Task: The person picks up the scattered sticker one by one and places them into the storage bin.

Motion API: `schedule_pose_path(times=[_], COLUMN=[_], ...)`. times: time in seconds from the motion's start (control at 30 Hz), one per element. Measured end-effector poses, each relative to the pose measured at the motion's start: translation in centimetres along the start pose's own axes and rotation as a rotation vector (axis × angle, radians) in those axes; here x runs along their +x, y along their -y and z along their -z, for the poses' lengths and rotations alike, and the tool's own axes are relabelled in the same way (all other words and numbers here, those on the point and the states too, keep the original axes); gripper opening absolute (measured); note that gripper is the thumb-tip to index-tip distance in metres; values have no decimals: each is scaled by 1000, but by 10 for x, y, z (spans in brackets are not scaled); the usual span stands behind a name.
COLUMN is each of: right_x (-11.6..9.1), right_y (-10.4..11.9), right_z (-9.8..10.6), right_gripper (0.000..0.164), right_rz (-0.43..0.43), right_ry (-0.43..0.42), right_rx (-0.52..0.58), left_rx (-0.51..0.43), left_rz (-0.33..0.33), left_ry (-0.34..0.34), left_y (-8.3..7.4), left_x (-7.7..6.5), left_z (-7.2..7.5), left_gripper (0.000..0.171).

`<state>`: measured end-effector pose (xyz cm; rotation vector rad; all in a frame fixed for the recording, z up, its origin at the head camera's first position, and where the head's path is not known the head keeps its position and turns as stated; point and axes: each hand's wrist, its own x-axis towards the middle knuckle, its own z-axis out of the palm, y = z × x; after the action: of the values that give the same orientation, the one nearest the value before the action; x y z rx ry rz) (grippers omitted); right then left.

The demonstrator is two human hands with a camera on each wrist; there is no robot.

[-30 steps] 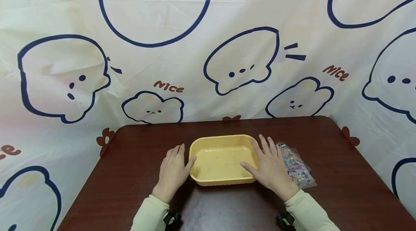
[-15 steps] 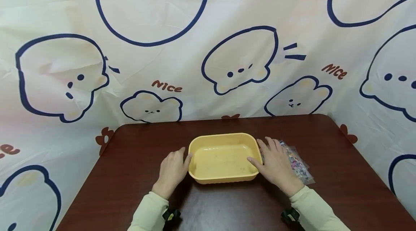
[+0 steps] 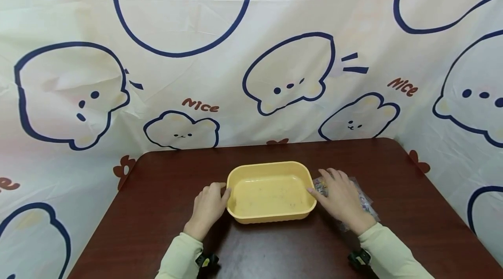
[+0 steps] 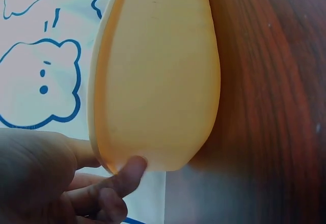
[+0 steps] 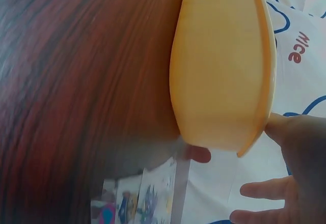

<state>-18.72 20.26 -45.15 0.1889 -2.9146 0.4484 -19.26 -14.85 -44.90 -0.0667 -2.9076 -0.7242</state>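
A yellow plastic basin (image 3: 271, 220) with rounded corners stands on the table, its inside bare in the head view. My left hand (image 3: 208, 205) holds its left end; in the left wrist view the thumb is at the rim and a curled finger (image 4: 133, 172) meets the end wall. My right hand (image 3: 342, 198) is at the right end, thumb at the rim, while the other fingers (image 5: 267, 188) reach out apart from the wall. Below the right hand lies a clear packet (image 3: 363, 198) of small colourful printed pieces, partly hidden by it.
A dark brown wooden table (image 3: 251, 257) carries everything. Behind and on both sides hangs a pale cloth (image 3: 188, 78) printed with blue bear outlines. A dark wrist device (image 3: 207, 261) sits at each sleeve cuff.
The right hand has moved rightward, from over the basin's right end to beside it, covering more of the packet. The left hand has drawn its fingers in against the left end.
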Motion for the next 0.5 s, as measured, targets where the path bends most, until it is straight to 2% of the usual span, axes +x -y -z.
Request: schedule_pose_path(times=[0.23, 0.5], right_x=[0, 2], right_y=[-9, -22], right_z=[9, 16], right_gripper=[75, 74], right_rz=[-33, -62], right_ry=[44, 49], right_rx=[3, -20], left_rx=[-19, -36], left_rz=[15, 22], left_ry=[-2, -6], left_y=[-1, -2], left_x=[0, 1], left_z=[0, 0], left_gripper=[26, 26])
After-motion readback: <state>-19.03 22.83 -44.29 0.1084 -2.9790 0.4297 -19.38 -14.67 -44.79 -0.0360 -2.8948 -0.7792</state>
